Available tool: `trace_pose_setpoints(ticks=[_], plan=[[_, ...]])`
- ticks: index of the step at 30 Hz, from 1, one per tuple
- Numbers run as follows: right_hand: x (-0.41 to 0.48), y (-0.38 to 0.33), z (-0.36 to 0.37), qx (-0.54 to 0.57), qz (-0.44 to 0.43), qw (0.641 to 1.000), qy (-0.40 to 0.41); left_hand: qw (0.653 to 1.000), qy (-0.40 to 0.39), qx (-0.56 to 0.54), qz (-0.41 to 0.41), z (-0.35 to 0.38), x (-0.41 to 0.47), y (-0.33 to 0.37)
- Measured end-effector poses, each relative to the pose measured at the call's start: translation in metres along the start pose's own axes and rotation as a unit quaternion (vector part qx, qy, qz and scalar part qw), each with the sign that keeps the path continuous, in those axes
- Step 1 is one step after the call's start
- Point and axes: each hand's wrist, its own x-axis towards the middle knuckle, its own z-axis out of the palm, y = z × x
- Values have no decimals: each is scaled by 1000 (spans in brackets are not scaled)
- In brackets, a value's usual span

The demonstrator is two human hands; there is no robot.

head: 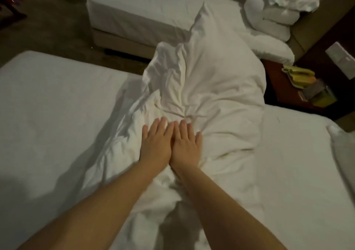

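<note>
The fingers (160, 124) of both hands lie straight and released, gripping nothing and pressed flat against fabric. The left hand (155, 146) and the right hand (187, 144) sit side by side, palms down, with their inner edges touching and both bare forearms reaching in from the lower edge of the view.

Under the palms is a crumpled white duvet (201, 88), bunched into a long, puffy heap that runs away from the person. It lies across the middle of the near bed. The hands rest on its lower middle part, where creases fan out from just beyond the fingertips. The flat, paired placement suggests the person is pressing the bulk down to smooth or flatten it, perhaps before folding or spreading it.

The near bed with a smooth white fitted sheet (48, 105) stretches out on both sides of the heap. A white pillow (343, 153) shows at its right edge.

Beyond lies dim, brownish carpet (48, 28) and a second bed, stripped to a white sheet (144, 9). At upper right, a pile of white pillows (278, 13) rests on a seat. Beside it, a dark wooden nightstand (278, 88) holds a yellow-green telephone (298, 75). The room is dimly lit.
</note>
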Motion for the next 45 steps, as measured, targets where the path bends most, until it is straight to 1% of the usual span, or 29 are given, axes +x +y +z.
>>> trace_pose_setpoints(ticks=[3, 7, 9, 10, 12, 14, 15, 17, 18, 21, 24, 27, 30, 31, 33, 34, 35, 36, 38, 40, 43, 44, 45], plan=[[-31, 0, -5, 52, 18, 998, 5, 997, 57, -47, 32, 9, -67, 3], [-108, -10, 4, 96, 34, 995, -15, 997, 13, -40, 65, 29, -166, -3], [-159, -18, 16, 94, 51, 994, -28, 995, -51, -37, 73, 33, -206, -1], [-183, -22, 23, 112, 62, 991, -29, 993, -84, -29, 78, 35, -222, -2], [-224, -27, 29, 137, 84, 986, -39, 989, -125, 1, 83, 34, -242, -5], [-253, -27, 29, 143, 79, 983, -83, 988, -126, 16, 93, 25, -257, -4], [-265, -26, 29, 131, 64, 984, -100, 984, -132, 45, 108, 20, -263, -4], [-283, -23, 26, 110, 51, 989, -89, 979, -132, 91, 126, 16, -275, -7], [-292, -23, 23, 108, 59, 989, -77, 981, -125, 73, 128, 12, -284, -9], [-332, -20, 27, 94, 84, 990, -68, 981, -155, 29, 111, 17, -324, -23], [-381, -4, 33, 70, 77, 993, -58, 984, -148, 9, 99, 24, -368, -46], [-419, 24, 35, 34, 79, 994, -72, 988, -133, 0, 76, 30, -396, -60], [-439, 37, 35, 23, 77, 993, -88, 986, -158, 29, 43, 17, -418, -55], [-443, 36, 36, 26, 69, 994, -86, 987, -145, 43, 45, 15, -422, -52], [-445, 34, 40, 34, 51, 996, -69, 986, -146, 58, 61, 17, -433, -44], [-445, 34, 43, 40, 44, 997, -55, 987, -116, 84, 79, 18, -435, -40], [-444, 36, 46, 46, 36, 998, -39, 983, -120, 103, 91, 19, -435, -35], [-446, 41, 49, 53, 28, 998, -25, 982, -106, 118, 106, 24, -435, -31], [-452, 58, 57, 69, 26, 997, 15, 981, -53, 123, 143, 37, -431, -18], [-452, 80, 67, 89, 36, 992, 81, 973, -11, 127, 191, 37, -425, -1], [-442, 109, 91, 106, 62, 974, 191, 952, 95, 122, 262, 48, -410, 17], [-440, 116, 99, 110, 67, 968, 216, 943, 130, 115, 283, 53, -405, 22], [-438, 122, 105, 111, 56, 962, 242, 930, 167, 114, 307, 58, -402, 27]])
